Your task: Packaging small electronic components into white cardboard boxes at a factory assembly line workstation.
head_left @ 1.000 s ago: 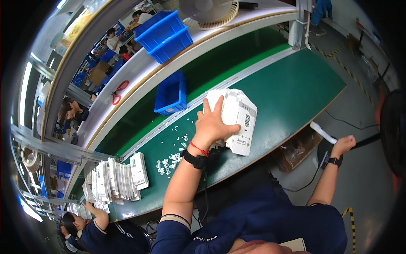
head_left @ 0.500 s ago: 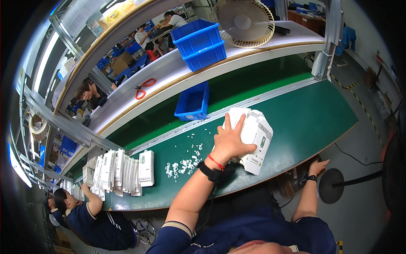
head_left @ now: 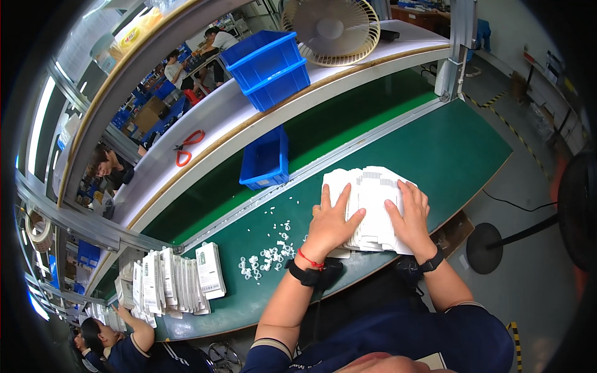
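Both hands flat, fingers spread, pressing stack of white packaging cards (head_left: 373, 205) at bench (head_left: 460, 155) centre. Left hand (head_left: 329, 224) on 9 o'clock edge, right hand (head_left: 410, 214) on 3 o'clock edge. No pinch grip. Step: squaring stack, likely. Next: even inward pressure. Small white clips (head_left: 267, 252) scattered at 9 o'clock.

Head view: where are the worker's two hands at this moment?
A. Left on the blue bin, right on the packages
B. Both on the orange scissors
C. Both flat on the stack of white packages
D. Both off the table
C: the left hand and right hand both rest palm-down on the stack of white packages on the green table.
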A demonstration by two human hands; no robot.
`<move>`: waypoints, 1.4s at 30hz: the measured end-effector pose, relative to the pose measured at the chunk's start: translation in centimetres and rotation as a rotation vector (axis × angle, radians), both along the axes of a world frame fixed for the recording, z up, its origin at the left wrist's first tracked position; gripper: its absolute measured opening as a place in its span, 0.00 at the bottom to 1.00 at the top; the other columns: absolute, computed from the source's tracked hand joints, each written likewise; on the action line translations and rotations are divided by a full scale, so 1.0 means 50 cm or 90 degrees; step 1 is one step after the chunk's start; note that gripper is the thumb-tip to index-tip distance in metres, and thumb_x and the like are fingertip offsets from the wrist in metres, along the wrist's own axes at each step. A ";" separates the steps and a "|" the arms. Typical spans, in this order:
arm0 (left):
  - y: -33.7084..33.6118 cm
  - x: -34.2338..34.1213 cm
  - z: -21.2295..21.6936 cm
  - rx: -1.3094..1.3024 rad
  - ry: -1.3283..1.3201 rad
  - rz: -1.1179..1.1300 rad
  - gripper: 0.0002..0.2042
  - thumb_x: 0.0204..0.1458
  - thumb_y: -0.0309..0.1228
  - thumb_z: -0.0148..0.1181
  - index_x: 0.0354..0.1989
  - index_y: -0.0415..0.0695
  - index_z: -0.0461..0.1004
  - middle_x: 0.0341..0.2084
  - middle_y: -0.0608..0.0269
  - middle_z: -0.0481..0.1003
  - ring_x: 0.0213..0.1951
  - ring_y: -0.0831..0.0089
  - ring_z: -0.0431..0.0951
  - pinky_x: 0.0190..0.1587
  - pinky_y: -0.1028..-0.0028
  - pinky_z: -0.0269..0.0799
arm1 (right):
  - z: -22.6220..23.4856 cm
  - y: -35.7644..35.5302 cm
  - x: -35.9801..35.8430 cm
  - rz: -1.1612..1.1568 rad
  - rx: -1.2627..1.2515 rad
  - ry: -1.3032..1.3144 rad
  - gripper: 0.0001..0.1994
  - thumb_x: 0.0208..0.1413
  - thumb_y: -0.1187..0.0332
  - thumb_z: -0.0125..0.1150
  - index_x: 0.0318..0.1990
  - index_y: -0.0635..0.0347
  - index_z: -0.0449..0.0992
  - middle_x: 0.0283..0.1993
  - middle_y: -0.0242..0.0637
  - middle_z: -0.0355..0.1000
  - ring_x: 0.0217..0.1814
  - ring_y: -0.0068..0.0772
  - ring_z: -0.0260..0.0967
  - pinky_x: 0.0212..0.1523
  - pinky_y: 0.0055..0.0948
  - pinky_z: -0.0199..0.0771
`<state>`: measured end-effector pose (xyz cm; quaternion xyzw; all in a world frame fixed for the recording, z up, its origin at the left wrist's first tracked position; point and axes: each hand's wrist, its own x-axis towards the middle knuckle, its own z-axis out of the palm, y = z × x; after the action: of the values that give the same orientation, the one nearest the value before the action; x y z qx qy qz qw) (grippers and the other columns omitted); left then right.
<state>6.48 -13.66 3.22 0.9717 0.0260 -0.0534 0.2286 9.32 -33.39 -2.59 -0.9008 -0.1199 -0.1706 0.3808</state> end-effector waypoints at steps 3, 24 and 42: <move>0.031 0.014 -0.017 -0.091 -0.071 -0.012 0.38 0.48 0.52 0.59 0.67 0.50 0.55 0.64 0.29 0.45 0.60 0.29 0.55 0.61 0.54 0.58 | 0.001 0.007 0.009 0.017 0.014 0.027 0.33 0.53 0.51 0.59 0.61 0.64 0.61 0.62 0.58 0.56 0.64 0.56 0.50 0.61 0.50 0.47; 0.032 0.014 -0.076 -0.421 -0.191 0.037 0.42 0.38 0.42 0.73 0.62 0.40 0.59 0.50 0.42 0.64 0.54 0.53 0.67 0.57 0.63 0.65 | 0.067 0.025 0.016 0.193 -0.036 0.173 0.56 0.36 0.44 0.71 0.71 0.44 0.43 0.68 0.66 0.39 0.70 0.69 0.34 0.66 0.58 0.40; 0.017 0.003 -0.057 -0.349 -0.183 0.067 0.41 0.38 0.41 0.73 0.62 0.42 0.59 0.50 0.43 0.62 0.53 0.52 0.68 0.56 0.63 0.65 | 0.078 -0.046 0.044 0.272 0.245 0.210 0.47 0.40 0.71 0.61 0.70 0.62 0.42 0.68 0.57 0.47 0.72 0.51 0.43 0.69 0.37 0.43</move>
<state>6.61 -12.79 0.35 0.8687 0.0285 0.0918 0.4860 11.52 -35.68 1.30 -0.7825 -0.2082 0.0421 0.5853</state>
